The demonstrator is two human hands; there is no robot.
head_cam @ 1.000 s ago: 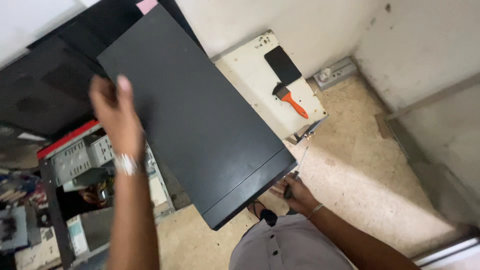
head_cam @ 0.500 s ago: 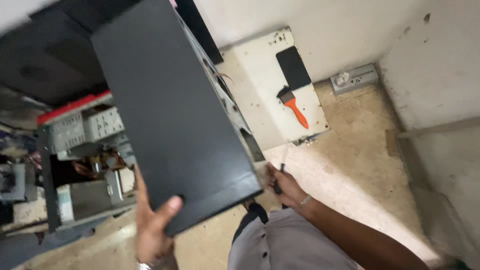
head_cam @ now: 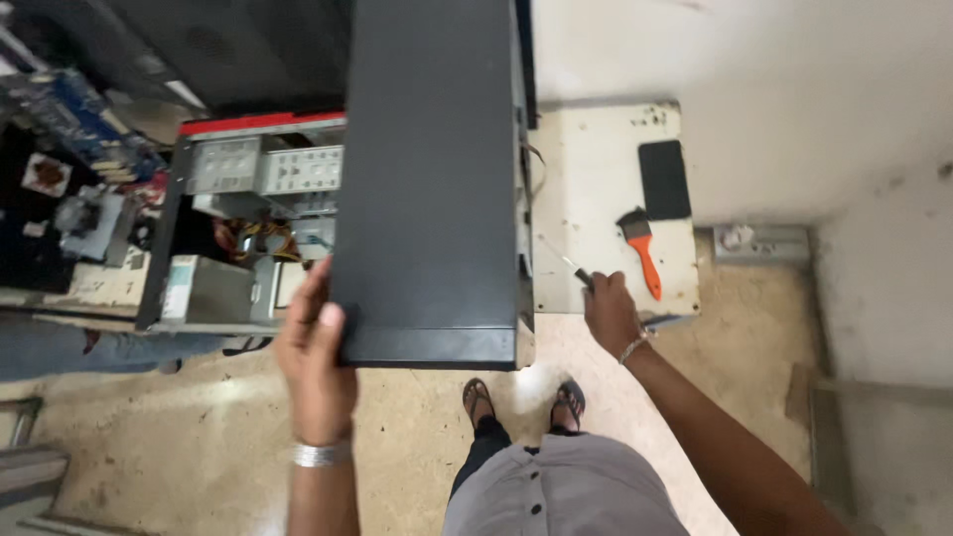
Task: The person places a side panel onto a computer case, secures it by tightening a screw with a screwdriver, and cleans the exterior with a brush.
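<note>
Swung from a slant to nearly square with the view since half a second ago: black side panel (head_cam: 432,179), now over the open computer case (head_cam: 248,233). Nearest, left hand (head_cam: 316,367) at the panel's lower left corner, fingers wrapped under the edge, thumb on top. Right hand (head_cam: 608,313) closed round a thin screwdriver (head_cam: 576,270), just beside the panel's right edge. Likely light, stiff sheet metal, smooth-faced, sharp-edged; best held by both long edges. Farther off, orange-handled brush (head_cam: 643,260) and a dark flat rectangle (head_cam: 664,180) on a cream board (head_cam: 596,179).
</note>
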